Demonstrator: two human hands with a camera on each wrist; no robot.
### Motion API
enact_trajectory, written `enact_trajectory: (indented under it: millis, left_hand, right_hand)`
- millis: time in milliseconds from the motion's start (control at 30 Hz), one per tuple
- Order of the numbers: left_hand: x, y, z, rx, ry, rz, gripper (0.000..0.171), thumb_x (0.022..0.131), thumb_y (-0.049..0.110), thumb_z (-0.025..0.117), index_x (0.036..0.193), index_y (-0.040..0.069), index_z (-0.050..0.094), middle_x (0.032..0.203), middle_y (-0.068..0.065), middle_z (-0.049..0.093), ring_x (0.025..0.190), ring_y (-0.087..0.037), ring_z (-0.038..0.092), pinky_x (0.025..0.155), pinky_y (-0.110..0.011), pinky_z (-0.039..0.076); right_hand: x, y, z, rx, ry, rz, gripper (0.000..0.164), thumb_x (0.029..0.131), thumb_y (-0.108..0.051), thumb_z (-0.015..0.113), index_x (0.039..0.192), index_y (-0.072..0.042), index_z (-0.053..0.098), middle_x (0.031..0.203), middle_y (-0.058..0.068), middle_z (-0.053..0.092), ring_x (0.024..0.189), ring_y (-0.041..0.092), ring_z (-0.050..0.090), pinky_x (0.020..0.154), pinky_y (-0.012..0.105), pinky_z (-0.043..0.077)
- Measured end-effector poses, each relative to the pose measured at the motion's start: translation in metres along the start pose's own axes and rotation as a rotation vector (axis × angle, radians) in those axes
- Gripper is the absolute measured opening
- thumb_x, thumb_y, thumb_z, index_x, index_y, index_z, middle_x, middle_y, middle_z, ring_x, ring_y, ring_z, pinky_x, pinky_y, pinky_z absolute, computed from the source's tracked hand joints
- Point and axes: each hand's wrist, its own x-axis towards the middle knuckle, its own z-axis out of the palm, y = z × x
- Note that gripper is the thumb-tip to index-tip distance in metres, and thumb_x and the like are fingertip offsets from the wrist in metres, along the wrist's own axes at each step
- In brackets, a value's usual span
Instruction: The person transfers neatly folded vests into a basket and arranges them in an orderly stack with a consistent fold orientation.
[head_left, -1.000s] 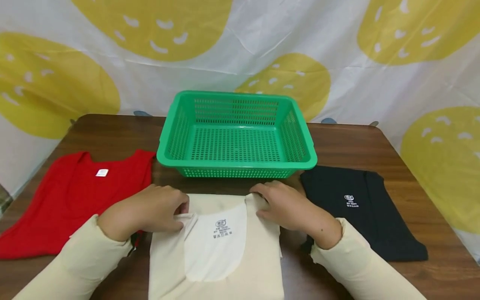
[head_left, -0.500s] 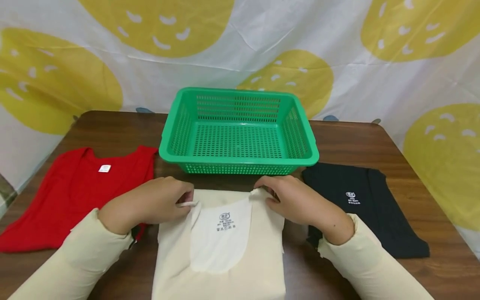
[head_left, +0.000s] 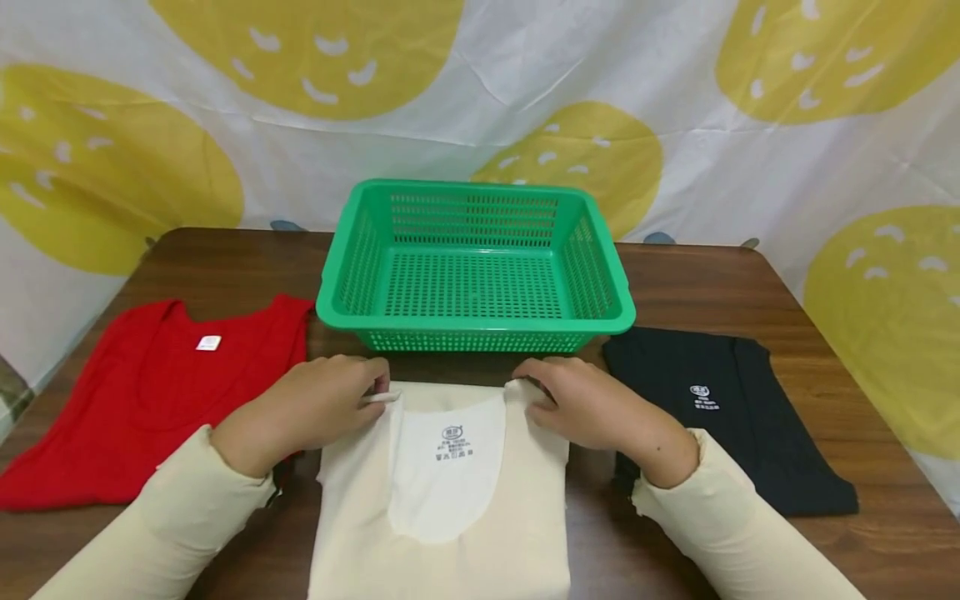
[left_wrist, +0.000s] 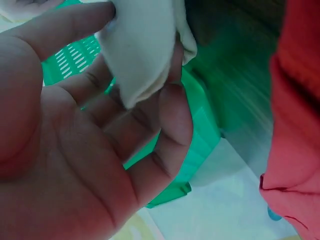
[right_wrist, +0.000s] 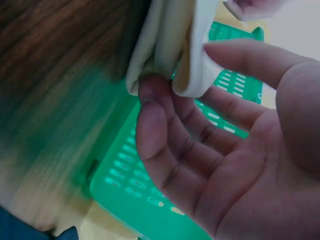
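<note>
Left hand (head_left: 321, 406), right hand (head_left: 592, 406) apart; each half-curled, pinching 1 top corner of cream shirt (head_left: 480, 562).

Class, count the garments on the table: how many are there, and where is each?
3: the red garment at left, the cream garment in the middle, the black garment at right. Others could be hidden underneath.
</note>
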Motion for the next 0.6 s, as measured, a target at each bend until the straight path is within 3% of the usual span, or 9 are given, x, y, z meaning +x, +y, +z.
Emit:
enact_trajectory:
  millis: [167, 333, 600]
  left_hand:
    - [-0.004, -0.001, -0.003, 0.040, 0.008, -0.013, 0.050, 0.075, 0.031, 0.085, 0.118, 0.017, 0.064, 0.107, -0.006, 0.063, 0.087, -0.020, 0.058, 0.070, -0.038, 0.057]
    - [-0.006, -0.005, -0.005, 0.088, -0.024, -0.016, 0.068, 0.071, 0.035, 0.085, 0.131, 0.012, 0.062, 0.120, -0.013, 0.063, 0.097, -0.026, 0.060, 0.077, -0.050, 0.058]
    - [-0.001, -0.011, -0.004, 0.039, -0.080, -0.040, 0.065, 0.072, 0.039, 0.084, 0.127, 0.012, 0.062, 0.112, -0.007, 0.065, 0.091, -0.021, 0.059, 0.076, -0.046, 0.057]
  right_hand:
    - [-0.002, -0.001, 0.001, -0.074, -0.062, 0.086, 0.058, 0.089, -0.036, 0.074, 0.136, -0.008, 0.058, 0.123, 0.010, 0.063, 0.104, 0.022, 0.060, 0.088, 0.040, 0.052]
    - [-0.004, 0.002, 0.002, -0.110, -0.118, 0.128, 0.066, 0.085, -0.045, 0.074, 0.136, -0.006, 0.058, 0.122, 0.011, 0.061, 0.100, 0.022, 0.059, 0.088, 0.043, 0.051]
    - [-0.002, 0.005, 0.005, -0.108, -0.105, 0.096, 0.061, 0.085, -0.046, 0.076, 0.129, -0.007, 0.059, 0.118, 0.008, 0.062, 0.099, 0.020, 0.058, 0.085, 0.040, 0.051]
